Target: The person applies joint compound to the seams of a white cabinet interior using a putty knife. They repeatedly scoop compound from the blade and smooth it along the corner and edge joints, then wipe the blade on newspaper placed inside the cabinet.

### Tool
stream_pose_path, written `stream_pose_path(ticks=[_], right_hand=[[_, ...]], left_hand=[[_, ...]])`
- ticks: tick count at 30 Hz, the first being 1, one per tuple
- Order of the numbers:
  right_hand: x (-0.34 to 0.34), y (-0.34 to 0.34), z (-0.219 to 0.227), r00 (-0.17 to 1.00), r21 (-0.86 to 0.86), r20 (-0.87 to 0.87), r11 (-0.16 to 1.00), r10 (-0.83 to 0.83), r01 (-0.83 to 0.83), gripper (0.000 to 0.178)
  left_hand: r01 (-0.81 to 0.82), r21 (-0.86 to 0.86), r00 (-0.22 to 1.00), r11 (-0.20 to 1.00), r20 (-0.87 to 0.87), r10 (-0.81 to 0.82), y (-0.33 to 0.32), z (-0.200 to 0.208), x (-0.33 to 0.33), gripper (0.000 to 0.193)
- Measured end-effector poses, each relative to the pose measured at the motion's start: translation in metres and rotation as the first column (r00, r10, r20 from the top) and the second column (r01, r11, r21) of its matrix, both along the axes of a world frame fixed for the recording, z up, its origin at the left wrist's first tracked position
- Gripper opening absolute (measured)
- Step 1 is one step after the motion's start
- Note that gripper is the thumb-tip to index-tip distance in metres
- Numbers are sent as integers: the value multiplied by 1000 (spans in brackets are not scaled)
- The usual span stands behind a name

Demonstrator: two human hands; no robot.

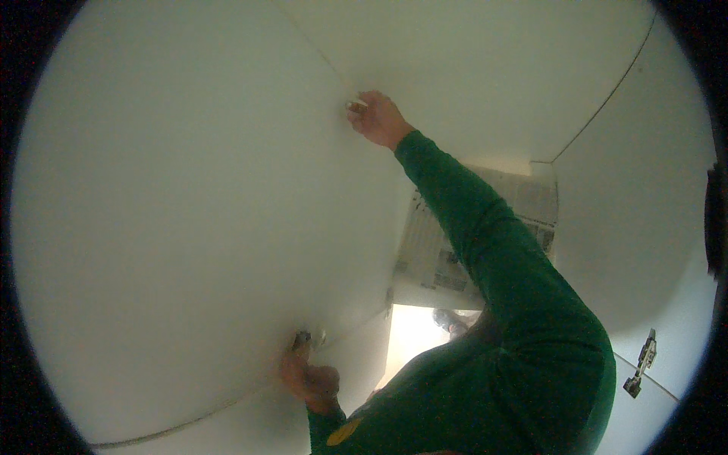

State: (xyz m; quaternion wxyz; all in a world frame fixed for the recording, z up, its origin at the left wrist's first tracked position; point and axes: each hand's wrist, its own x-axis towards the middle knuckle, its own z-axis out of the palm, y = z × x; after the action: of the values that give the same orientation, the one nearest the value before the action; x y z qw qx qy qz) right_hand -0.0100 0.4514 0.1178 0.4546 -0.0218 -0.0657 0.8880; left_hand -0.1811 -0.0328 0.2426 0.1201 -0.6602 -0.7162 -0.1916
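Observation:
My right hand (377,117) is stretched far up on a green-sleeved arm. Its fingertips pinch a small pale object (355,104) pressed against a thin seam (318,53) in a white panel (174,212). Low down, my left hand (309,379) is closed around a small dark-tipped tool (305,339), whose end touches the lower seam (227,406) of the same panel. What either small thing is cannot be told. Both hands are close to the white surface.
Sheets of newspaper (432,258) cover a patch behind my right arm. A bright opening (413,334) lies below it. White walls with thin joint lines (607,98) surround me. A metal latch (643,362) is fixed at the lower right.

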Motion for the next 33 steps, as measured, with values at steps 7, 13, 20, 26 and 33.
stream_pose_path(ticks=[7, 13, 20, 26, 33], right_hand=[[-12, 14, 21, 999, 41, 35, 999, 15, -17, 13], [-19, 26, 45, 996, 7, -93, 1000, 6, -5, 25], [-12, 34, 165, 987, 115, -118, 988, 113, -99, 18], [11, 28, 90, 979, 166, 53, 968, -199, 188, 15], [-11, 43, -46, 1000, -179, 11, 983, -24, 25, 20]], left_hand=[[19, 136, 1000, 991, 16, -21, 11, 12, 12, 37], [76, 5, 991, 997, 113, -77, -10, 2, -1, 32], [112, 86, 989, 990, 84, -119, -1, 7, 14, 34], [-11, 69, 995, 998, 100, 4, -11, 1, 13, 37], [17, 51, 998, 999, 56, -20, 2, 11, 22, 37]])
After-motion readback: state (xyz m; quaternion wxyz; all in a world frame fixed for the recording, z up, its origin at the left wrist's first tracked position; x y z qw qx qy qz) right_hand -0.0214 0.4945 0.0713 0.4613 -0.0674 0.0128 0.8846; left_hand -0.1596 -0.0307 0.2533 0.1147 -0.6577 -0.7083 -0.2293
